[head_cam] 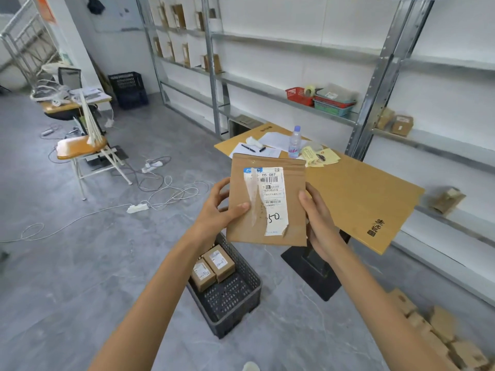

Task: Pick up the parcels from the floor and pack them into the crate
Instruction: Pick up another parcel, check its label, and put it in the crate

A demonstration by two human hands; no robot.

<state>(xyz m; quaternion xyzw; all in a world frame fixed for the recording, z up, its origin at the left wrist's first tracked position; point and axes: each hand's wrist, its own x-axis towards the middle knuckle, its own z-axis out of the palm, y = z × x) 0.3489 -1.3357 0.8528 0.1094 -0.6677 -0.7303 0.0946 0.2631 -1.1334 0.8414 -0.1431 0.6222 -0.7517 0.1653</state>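
- The flat brown parcel (292, 231) is held upright in the air, above the crate and well clear of it, with its label facing the camera.
- The left hand (214, 210) pinches its left edge, thumb on the front and fingers behind. The right hand (318, 220) grips the right edge in the same way.
- The white label (276, 199) is torn and peeling, so a thumb sliding across it could likely rip it further.
- The black crate (258, 287) stands on the floor below, with two small boxes (218, 262) at its far end. Released from this height, the parcel could strike the rim or land tilted on those boxes.
- The counter (361, 194) overhangs just to the right, so a careless swing down might clip its corner.
- More parcels (439, 330) lie on the floor at the near right, and loose cables (166, 186) trail to the left. Both look like trip hazards.
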